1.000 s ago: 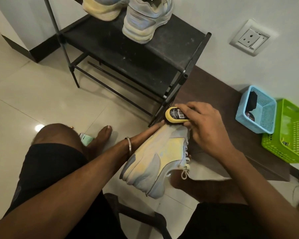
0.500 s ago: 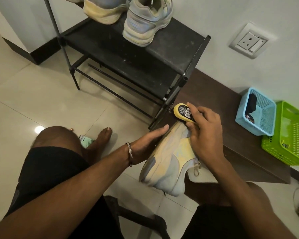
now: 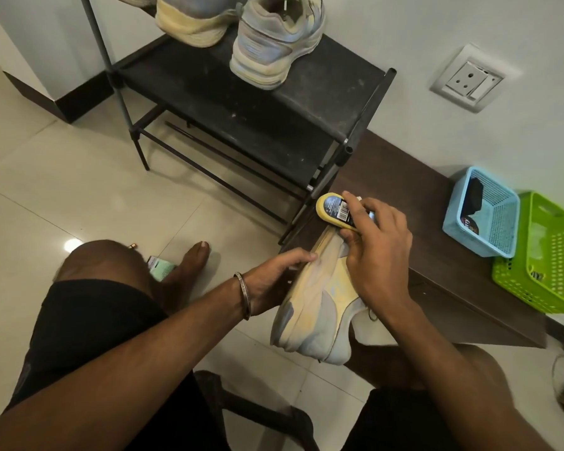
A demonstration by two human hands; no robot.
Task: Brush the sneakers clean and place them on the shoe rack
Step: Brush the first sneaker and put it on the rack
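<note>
— While gripped from underneath like that, still mid-scrub? Starting leftmost: left hand [image 3: 274,275] cupped round the sole side of the sneaker [image 3: 316,307], fingers curled over its edge, bracelet [image 3: 243,294] on the wrist behind.

— Agreed. Properly holding, not merely steadying. Turned since a second ago, though: broad side up then, now rolled onto its edge, sole toward that palm.

— And right of that grip?

— Right hand [image 3: 375,252] laid over the upper, fingers and thumb pinching the yellow brush [image 3: 334,211]. Pressed against the toe end, just past the left fingertips. Slid toward the toe tip within the last second, away from the side panel.

— Meaning for the job?

— Probably moving on to a fresh patch, toe after side. Brushing stage, then; nothing like placing yet.

— Beyond both grips?

— Shoe rack [image 3: 274,102], up and away from the hands, with two other sneakers [image 3: 274,43] already on its top shelf, heels this way. Seemingly room left beside them for this one.

— Farther right of the brush hand?

— Dark bench [image 3: 404,190] beneath and behind it. Then a blue basket [image 3: 482,216] with something dark inside, impossible to name. Last, a green basket [image 3: 541,255] just beside the blue, well apart from either grip.
</note>
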